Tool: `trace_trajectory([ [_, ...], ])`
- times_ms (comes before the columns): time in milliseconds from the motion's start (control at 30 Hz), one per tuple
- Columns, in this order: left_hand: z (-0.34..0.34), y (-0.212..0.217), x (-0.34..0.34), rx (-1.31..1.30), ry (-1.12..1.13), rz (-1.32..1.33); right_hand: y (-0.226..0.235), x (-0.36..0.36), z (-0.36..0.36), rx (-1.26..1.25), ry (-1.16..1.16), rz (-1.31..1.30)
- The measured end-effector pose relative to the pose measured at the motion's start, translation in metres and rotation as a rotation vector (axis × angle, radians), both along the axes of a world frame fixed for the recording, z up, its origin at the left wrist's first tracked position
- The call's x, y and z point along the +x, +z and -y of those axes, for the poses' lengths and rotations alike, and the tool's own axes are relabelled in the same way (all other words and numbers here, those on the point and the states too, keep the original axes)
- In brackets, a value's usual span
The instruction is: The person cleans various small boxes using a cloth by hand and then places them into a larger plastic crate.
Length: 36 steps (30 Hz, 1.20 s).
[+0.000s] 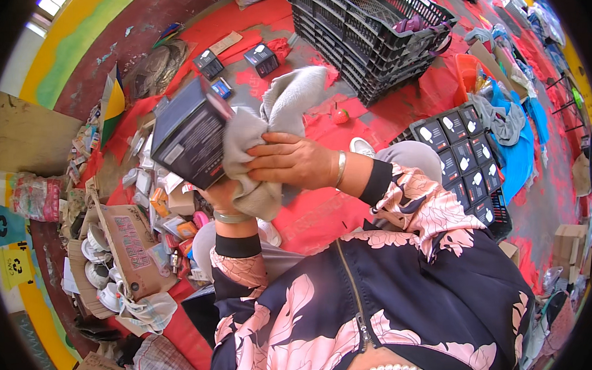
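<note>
My left hand (219,192) holds a dark blue-black box (187,134) from below, tilted up toward me. A grey cloth (266,133) is pressed against the box's right side under my right hand (288,160), whose fingers are closed on it; the cloth's loose end sticks up behind. Both wrists wear a metal bangle, and the sleeves are dark with pink flowers.
Stacked black plastic crates (368,34) stand ahead on the red floor. A tray of several matching dark boxes (465,159) lies to the right. More dark boxes (261,59) lie ahead. An open carton of white items (112,255) and loose packaging sit at the left.
</note>
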State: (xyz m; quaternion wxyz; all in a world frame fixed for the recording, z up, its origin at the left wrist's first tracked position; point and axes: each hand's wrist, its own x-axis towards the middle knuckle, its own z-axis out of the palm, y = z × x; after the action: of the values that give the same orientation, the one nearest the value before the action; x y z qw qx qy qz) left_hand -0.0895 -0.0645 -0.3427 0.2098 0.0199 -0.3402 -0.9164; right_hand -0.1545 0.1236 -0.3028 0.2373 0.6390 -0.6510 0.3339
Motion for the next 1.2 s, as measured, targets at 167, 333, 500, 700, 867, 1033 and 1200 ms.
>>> trace_trajectory([
  [167,-0.001,0.05,-0.004,0.884,-0.524,-0.346,-0.032,-0.026,-0.01,-0.317,-0.143,1.151],
  [333,-0.014,0.061,0.005,0.683,-0.567,-0.34,0.039,-0.041,-0.014,-0.936,0.128,1.746],
  [500,-0.02,0.011,-0.003,0.305,-0.57,-0.402,0.076,-0.001,0.015,-0.324,-0.093,0.87],
  [700,-0.037,0.011,0.005,-1.743,0.433,0.154,0.045,-0.007,0.033,-0.404,-0.251,0.692],
  [867,-0.035,-0.001,0.0,-2.118,0.615,0.136,-0.018,-0.061,0.021,-0.011,-0.408,0.672],
  [1033,-0.045,-0.01,0.001,-0.6,-0.065,0.166,0.006,-0.066,-0.012,0.467,-0.557,0.956],
  [1200,-0.055,0.021,-0.003,0.565,-0.398,-0.026,-0.014,-0.069,-0.031,-0.023,-0.493,1.08],
])
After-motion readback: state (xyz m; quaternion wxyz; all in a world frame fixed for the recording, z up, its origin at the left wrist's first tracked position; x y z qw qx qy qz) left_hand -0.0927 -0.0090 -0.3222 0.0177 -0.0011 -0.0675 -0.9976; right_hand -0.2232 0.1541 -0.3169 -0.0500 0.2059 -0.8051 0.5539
